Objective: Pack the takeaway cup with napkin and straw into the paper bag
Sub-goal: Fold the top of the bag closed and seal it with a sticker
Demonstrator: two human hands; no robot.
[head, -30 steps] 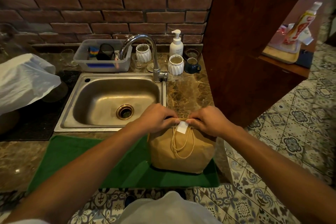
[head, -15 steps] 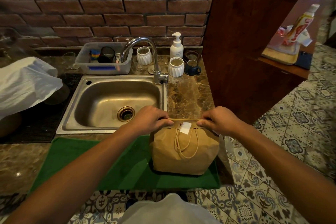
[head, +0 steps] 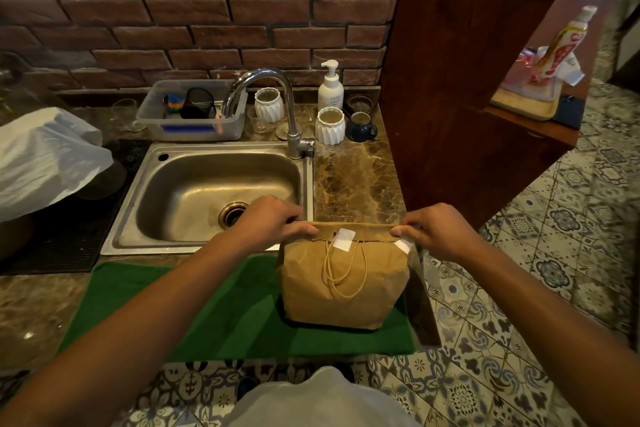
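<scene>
- Head view: the paper bag (head: 343, 282) is seen standing upright on the right part of the green mat (head: 221, 315), near the counter's front edge and just right of the sink (head: 207, 191).
- The bag's top is folded over toward the near side and held flat by a white sticker (head: 343, 239) at its middle; the cord handles (head: 343, 270) hang loose down the near face.
- The cup, napkin and straw cannot be seen; they are judged to be inside the closed bag.
- The left hand (head: 273, 222) is clamped on the left end of the folded top, thumb and fingers pinched together on the paper.
- The right hand (head: 438, 229) is pinched on the right end, where a second white tab (head: 403, 244) shows beneath the fingers.
- The step is judged to be the sealing of the fold. It would be done well if the crease were pulled taut and level between both hands, the right tab pressed down firmly, and the bag kept upright so that the drink is not tipped.
</scene>
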